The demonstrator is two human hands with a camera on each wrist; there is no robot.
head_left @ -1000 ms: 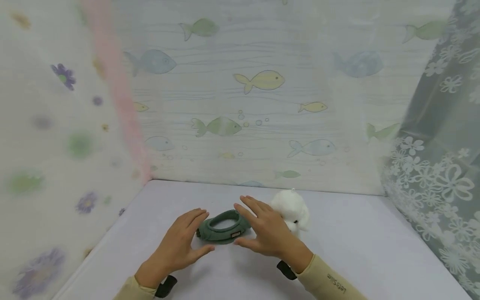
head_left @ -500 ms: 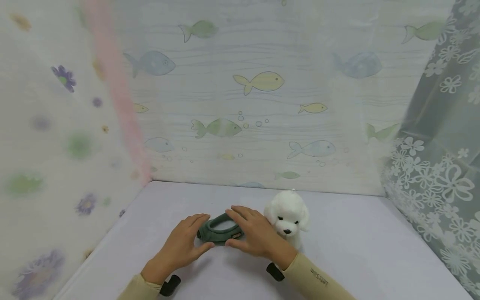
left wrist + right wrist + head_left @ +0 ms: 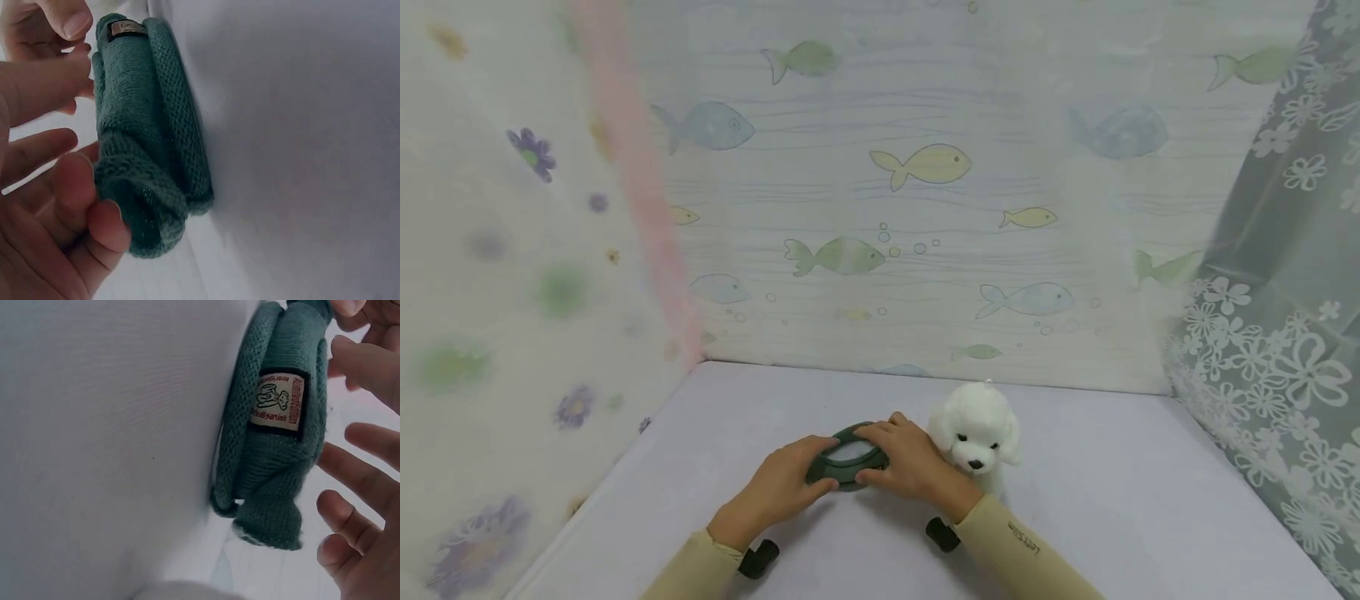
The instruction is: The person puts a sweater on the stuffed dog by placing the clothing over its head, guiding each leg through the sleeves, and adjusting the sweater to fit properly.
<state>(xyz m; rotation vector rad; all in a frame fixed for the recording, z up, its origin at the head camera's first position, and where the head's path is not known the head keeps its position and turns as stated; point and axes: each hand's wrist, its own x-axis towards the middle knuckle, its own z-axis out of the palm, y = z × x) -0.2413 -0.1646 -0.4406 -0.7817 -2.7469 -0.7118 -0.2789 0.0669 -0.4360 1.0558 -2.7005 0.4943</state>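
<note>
On the pale lilac tabletop (image 3: 1112,492), near its middle and toward the near edge, lies a small dark green knitted garment (image 3: 846,457), rolled so that its ribbed hem forms an oval ring lying flat on the surface. The left hand (image 3: 782,487) comes in from the near left and curls round the ring's left end; the left wrist view shows the thumb and fingertips (image 3: 106,222) pinching the folded knit there. The right hand (image 3: 906,462) reaches over from the right, its fingers bent across the far and right side of the ring and its thumb on the near edge, so that it grips the garment too. In the right wrist view the fingers (image 3: 350,512) spread beside the knit, and a small sewn label (image 3: 277,400) with a dog figure shows on the fabric. Just right of the right hand, touching or nearly touching it, sits a white plush puppy (image 3: 976,433), upright and facing the near side. Behind the table hangs a fish-printed curtain (image 3: 925,208), and a grey floral lace curtain (image 3: 1277,333) hangs at the right.
</note>
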